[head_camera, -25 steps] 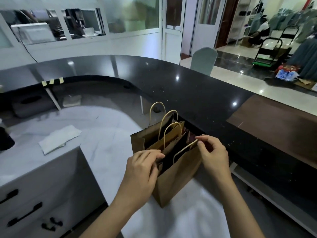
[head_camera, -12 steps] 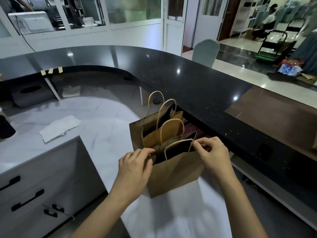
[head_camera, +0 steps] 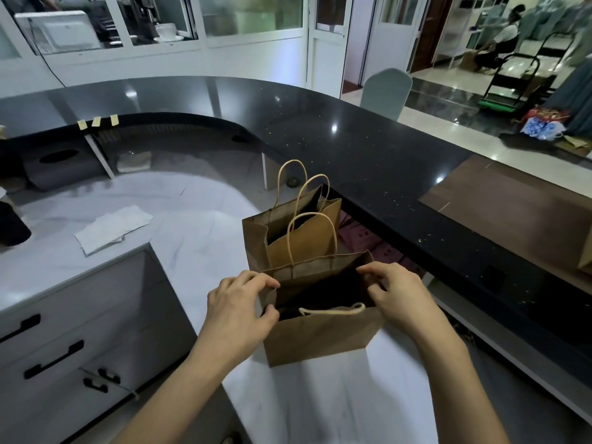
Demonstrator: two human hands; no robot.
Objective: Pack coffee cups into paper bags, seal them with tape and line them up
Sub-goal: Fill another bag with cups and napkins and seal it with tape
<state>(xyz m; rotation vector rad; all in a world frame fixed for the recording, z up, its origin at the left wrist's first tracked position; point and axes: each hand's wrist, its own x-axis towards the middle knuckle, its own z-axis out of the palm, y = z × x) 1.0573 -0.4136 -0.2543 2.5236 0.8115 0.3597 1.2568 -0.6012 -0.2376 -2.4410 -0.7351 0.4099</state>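
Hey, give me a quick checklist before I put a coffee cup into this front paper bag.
1. Front bag mouth open: ok, both sides held apart.
2. Left hand pinches the left edge: ok.
3. Right hand pinches the right edge: ok.
4. Front bag upright on the white counter: ok.
5. Near handle clear of the mouth: not ok, it droops across the opening.
6. Coffee cup within reach: cannot tell, none visible nearby.

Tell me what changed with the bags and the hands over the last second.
The near bag was pulled open: left hand and right hand drew its side rims apart, the mouth now wide, and its near handle dropped flat. Both hands kept their pinch. The far bag stayed standing behind it on the white counter.
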